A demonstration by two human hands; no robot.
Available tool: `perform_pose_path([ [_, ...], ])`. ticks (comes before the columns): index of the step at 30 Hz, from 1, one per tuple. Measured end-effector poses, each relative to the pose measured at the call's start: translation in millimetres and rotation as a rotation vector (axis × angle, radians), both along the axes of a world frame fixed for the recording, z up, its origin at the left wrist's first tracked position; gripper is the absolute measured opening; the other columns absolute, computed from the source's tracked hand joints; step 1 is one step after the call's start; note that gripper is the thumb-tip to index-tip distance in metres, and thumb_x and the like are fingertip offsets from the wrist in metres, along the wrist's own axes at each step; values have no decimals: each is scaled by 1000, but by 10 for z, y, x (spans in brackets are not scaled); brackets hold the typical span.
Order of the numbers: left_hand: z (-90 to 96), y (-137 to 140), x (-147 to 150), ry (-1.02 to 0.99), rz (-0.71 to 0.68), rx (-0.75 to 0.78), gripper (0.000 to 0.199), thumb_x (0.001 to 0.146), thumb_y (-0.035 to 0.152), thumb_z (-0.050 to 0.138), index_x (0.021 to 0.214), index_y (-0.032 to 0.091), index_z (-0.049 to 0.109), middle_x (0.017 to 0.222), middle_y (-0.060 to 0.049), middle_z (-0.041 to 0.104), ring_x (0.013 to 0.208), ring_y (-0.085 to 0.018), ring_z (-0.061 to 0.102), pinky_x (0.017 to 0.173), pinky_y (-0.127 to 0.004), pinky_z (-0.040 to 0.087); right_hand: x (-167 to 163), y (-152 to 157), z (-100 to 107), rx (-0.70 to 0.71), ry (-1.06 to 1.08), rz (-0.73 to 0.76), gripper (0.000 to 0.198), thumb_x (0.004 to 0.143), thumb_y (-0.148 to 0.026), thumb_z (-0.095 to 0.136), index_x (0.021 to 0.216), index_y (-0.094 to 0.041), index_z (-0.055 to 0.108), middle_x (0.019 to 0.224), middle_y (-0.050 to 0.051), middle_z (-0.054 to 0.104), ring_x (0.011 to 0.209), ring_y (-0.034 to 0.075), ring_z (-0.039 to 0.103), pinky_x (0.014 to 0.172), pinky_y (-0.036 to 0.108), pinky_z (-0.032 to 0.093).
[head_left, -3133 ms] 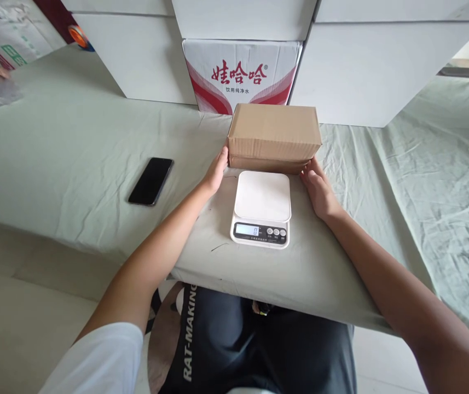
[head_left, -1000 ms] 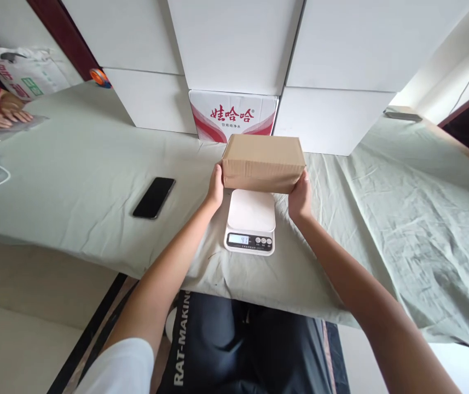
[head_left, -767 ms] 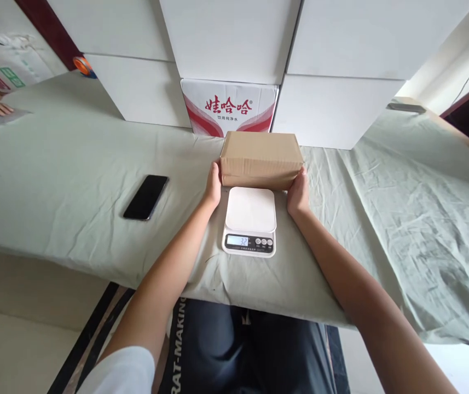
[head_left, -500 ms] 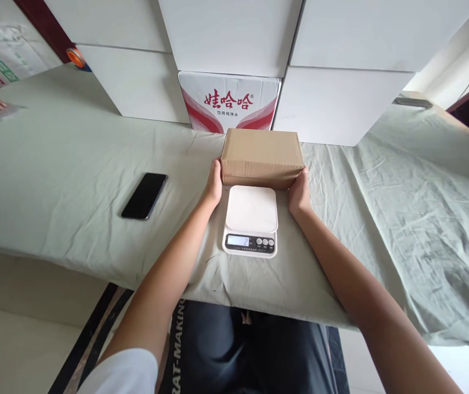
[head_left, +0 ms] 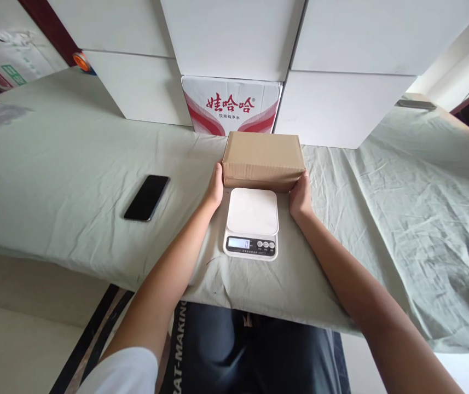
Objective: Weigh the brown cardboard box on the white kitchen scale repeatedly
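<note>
Just behind the white scale (head_left: 253,212), a cardboard box (head_left: 262,150) is clasped between left hand (head_left: 215,187) and right hand (head_left: 301,196)

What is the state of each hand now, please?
Left hand: holding the brown cardboard box at its left end.
Right hand: holding the same box at its right end.

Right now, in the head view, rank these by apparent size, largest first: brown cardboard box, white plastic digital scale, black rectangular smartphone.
1. Brown cardboard box, the widest.
2. White plastic digital scale, somewhat smaller in the picture, though its nearness to the camera enlarges it.
3. Black rectangular smartphone, clearly smallest.
</note>
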State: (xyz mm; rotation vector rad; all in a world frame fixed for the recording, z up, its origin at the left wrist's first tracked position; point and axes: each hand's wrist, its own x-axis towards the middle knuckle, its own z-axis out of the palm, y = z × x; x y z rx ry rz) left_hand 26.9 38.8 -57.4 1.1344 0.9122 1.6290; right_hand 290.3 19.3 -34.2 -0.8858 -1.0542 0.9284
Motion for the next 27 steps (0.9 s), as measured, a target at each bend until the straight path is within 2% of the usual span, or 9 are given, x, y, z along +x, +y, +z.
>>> perform_pose_path([
  [4,94,-53,24,13,-4,-24,95,91,102,47,138,24,75,162,-15,71,164,-33,56,138,-50,45,5,8,2,-3,2,7,69,91,-96,54,125,-40,77,141,-2,80,157,30,58,141,55,45],
  [7,155,-79,16,25,-45,-26,93,95,100,41,139,25,75,159,-14,74,165,-33,56,137,-49,47,6,5,15,-4,-17,8,74,91,-96,53,129,-37,74,145,-2,78,157,29,57,143,54,41],
  [9,184,-94,4,29,-57,-45,91,98,97,39,139,25,75,159,-13,74,167,-33,54,139,-49,45,-5,-11,36,-12,-14,26,67,98,-87,49,132,-32,70,148,0,77,155,25,59,144,51,38],
  [12,216,-114,-9,30,-71,-90,84,105,89,35,143,25,75,162,-9,73,171,-30,49,141,-46,41,-35,-46,84,-22,110,55,48,111,-64,43,129,-29,70,146,-1,79,150,19,62,145,40,33],
  [16,238,-120,-10,6,-87,-116,74,114,75,28,146,27,75,160,-5,74,173,-27,45,141,-44,40,-68,-80,137,-38,266,63,39,116,-43,40,124,-26,75,140,-2,82,146,15,66,144,32,32],
  [19,245,-118,-9,-12,-92,-114,71,116,69,27,144,26,76,160,-5,75,173,-27,45,142,-44,40,-72,-90,154,-68,298,56,41,118,-41,38,123,-27,76,139,-4,83,147,13,65,144,31,31],
  [22,250,-126,-10,-19,-103,-115,70,115,71,30,144,27,76,161,-5,74,174,-28,43,142,-45,39,-69,-93,162,-70,294,67,41,118,-44,38,125,-28,75,141,-6,83,151,14,63,146,33,29],
  [27,254,-142,-7,-12,-109,-118,72,111,79,38,147,29,75,164,-5,71,174,-30,42,142,-46,38,-64,-68,172,-77,297,33,46,118,-42,36,128,-24,76,140,1,84,158,16,60,147,37,30],
])
